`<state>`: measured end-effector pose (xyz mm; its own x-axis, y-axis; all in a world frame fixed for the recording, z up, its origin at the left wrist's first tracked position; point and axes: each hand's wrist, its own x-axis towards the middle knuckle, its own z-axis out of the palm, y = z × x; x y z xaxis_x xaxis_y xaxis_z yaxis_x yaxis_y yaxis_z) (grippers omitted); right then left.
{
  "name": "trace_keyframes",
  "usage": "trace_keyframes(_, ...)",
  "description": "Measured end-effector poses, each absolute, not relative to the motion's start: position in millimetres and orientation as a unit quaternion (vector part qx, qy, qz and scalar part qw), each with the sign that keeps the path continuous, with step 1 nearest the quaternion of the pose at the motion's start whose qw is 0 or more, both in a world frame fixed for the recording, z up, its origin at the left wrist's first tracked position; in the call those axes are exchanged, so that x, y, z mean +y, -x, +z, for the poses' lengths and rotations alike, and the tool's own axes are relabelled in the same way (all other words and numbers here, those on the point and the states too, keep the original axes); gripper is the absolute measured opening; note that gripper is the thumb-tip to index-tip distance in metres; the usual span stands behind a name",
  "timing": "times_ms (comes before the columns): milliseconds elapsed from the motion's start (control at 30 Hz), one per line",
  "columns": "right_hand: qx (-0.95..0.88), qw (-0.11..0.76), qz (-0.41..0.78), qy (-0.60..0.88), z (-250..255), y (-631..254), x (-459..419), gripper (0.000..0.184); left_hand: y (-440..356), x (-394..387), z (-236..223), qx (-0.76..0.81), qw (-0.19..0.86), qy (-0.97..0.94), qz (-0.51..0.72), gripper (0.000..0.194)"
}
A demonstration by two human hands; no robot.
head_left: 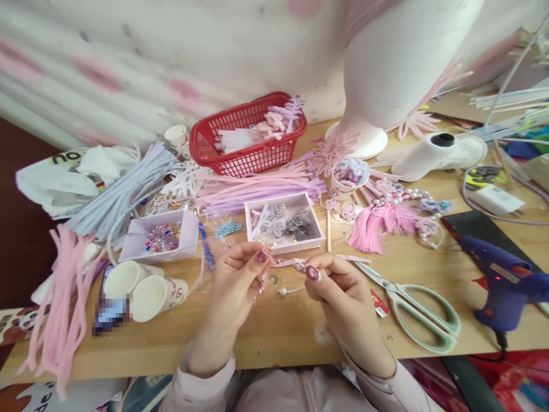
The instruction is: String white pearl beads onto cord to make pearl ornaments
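Observation:
Both hands are raised over the front of the wooden table, fingertips pinched. Between them runs a thin, pale pink strand [288,262] with a twisted look; whether it is ribbon or cord I cannot tell. My left hand [234,286] is closed on its left end, between thumb and forefinger. Near the other end, my right hand [343,294] pinches it, and something small and shiny shows by the thumb. Below the strand lies a white bead on a short thread [283,291]. Just behind the hands stands a pink-white box [285,250] of small beads and charms.
Green-handled scissors [398,287] and a blue glue gun [506,280] lie to the right. At left are paper cups [148,298], a gem box [184,252] and pink fuzzy stems [58,297]. Behind are a red basket [253,162], pink tassels [373,229] and a white mannequin form [377,74].

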<state>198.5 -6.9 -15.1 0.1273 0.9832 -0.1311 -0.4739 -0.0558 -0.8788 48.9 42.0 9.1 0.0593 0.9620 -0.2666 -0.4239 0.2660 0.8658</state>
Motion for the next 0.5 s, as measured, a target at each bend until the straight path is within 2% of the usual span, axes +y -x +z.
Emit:
trace_keyframes(100,-0.391,0.599,0.55,0.432,-1.8,-186.8,-15.5,0.006,-47.8,31.6,7.3,0.395,0.735,-0.183,0.519,0.037)
trace_keyframes(167,-0.437,0.592,0.525,0.427,6.3,-176.1,-17.8,0.007,-44.4,25.8,7.1,0.374,0.762,-0.131,0.511,0.037)
trace_keyframes(333,-0.489,0.577,0.476,0.449,12.5,-151.3,-14.6,0.009,-35.0,13.9,6.0,0.355,0.786,-0.036,0.505,0.037)
trace_keyframes(500,-0.5,0.56,0.468,0.466,11.6,-138.9,-12.8,0.008,-27.8,10.5,0.8,0.351,0.791,-0.017,0.501,0.037)
